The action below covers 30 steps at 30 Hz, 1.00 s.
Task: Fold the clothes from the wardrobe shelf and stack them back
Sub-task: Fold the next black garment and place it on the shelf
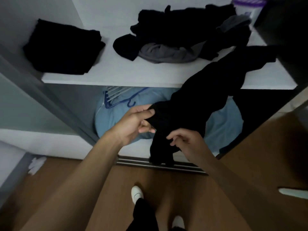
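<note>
A black garment (200,97) trails from the white wardrobe shelf (116,72) down over its front edge into my hands. My left hand (135,122) pinches the garment's upper edge between thumb and fingers. Just below and to the right, my right hand (185,140) has its fingers curled into the hanging cloth. On the shelf's left lies a folded black stack (63,47). A loose heap of black and grey clothes (175,35) covers the shelf's middle and right.
Below the shelf sits a light blue cushion or bag (120,117) with a blue hanger (116,99) on it. A sliding-door track (141,162) runs along the wooden floor. A dark door edge (290,39) stands at right. My white shoes show at the bottom.
</note>
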Tool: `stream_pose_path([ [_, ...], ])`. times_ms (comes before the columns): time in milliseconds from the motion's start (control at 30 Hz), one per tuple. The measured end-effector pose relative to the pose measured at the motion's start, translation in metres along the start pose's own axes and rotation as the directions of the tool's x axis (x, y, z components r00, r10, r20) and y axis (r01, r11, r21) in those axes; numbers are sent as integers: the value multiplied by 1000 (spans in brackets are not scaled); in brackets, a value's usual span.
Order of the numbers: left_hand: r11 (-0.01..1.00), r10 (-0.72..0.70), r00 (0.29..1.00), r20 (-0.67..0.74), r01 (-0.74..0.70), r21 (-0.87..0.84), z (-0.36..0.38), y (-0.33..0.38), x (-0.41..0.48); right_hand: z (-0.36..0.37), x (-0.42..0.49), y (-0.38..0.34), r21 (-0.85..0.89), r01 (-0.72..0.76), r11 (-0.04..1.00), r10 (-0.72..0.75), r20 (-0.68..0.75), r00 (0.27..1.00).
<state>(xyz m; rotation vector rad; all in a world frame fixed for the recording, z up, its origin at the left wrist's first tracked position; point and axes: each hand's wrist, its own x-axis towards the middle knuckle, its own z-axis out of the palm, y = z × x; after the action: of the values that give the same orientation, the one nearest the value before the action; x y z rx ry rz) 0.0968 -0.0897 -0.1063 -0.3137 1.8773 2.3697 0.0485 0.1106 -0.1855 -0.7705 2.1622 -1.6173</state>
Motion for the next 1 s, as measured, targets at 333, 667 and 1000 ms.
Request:
stream_pose_path([
  [333,960,146,986,80,-161,231,1,31,-58,21,10,-58,-141,210,967,-186,169,968],
  [667,917,46,999,-12,-38,397,-76,-34,-105,72,24,-101,128,76,989,-79,22,997],
  [1000,904,-37,999,-34,48,424,-114,-56,-118,95,25,-123,405,-71,912,28,112,993],
])
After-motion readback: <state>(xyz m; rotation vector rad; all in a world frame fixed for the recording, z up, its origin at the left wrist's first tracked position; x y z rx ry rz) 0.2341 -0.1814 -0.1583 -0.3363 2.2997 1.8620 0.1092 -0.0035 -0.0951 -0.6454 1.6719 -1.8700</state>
